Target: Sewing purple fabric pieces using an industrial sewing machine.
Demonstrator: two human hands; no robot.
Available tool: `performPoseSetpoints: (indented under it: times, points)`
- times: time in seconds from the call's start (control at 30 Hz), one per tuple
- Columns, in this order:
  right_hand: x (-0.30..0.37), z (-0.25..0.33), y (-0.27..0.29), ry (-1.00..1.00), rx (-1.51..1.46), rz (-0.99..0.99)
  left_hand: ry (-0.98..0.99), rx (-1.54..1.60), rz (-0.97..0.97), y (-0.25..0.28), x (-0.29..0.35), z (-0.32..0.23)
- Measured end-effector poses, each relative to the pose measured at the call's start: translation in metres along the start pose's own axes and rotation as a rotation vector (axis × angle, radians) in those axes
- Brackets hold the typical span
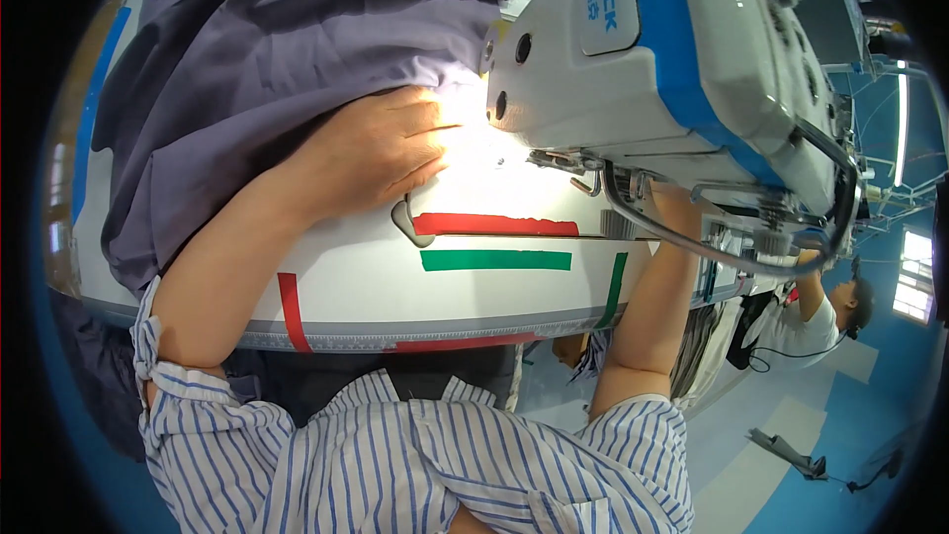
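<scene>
Dark purple-grey cloth point(257, 49) spreads in folds over the left part of the sewing table and hangs off its left side. My left hand point(388, 143) rests at the cloth's near right edge beside the lit sewing area, fingers bent and close together on the cloth. Glare washes out its fingertips. A white and blue sewing machine point(603, 69) stands right of that hand, its metal presser parts point(563, 158) low at its near side. My right forearm point(652, 287) reaches up behind the machine's front wire guard point(722, 255). The machine hides the right hand's fingers.
Red tape point(494, 224) and green tape point(496, 260) mark the white table point(346, 277). A measuring strip point(346, 341) follows its near edge. At right, another person point(820, 321) works beside stacked cloth point(707, 336). A dark pedal-like object point(789, 453) is on the floor.
</scene>
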State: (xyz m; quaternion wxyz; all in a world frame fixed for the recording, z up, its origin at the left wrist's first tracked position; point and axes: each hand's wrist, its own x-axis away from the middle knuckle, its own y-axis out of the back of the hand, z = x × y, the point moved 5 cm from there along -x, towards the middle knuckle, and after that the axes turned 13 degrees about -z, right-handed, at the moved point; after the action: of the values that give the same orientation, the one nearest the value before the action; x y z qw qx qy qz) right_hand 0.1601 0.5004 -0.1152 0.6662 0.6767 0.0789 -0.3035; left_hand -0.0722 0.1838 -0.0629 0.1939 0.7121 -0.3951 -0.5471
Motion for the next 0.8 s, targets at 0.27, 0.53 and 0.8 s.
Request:
performPoseSetpoints:
  times: [0.27,0.53,0.8]
  points:
    - [-0.061,-0.027,-0.052,0.096,0.151,-0.186,0.552,-0.332,-0.158,0.052,0.039,0.061]
    - [-0.076,0.05,-0.01,-0.115,-0.144,-0.278,1.113,-0.523,0.75,0.215,0.19,-0.028]
    - [-0.094,0.076,0.016,-0.09,-0.233,-0.354,0.61,-0.085,-0.004,0.084,0.029,-0.03]
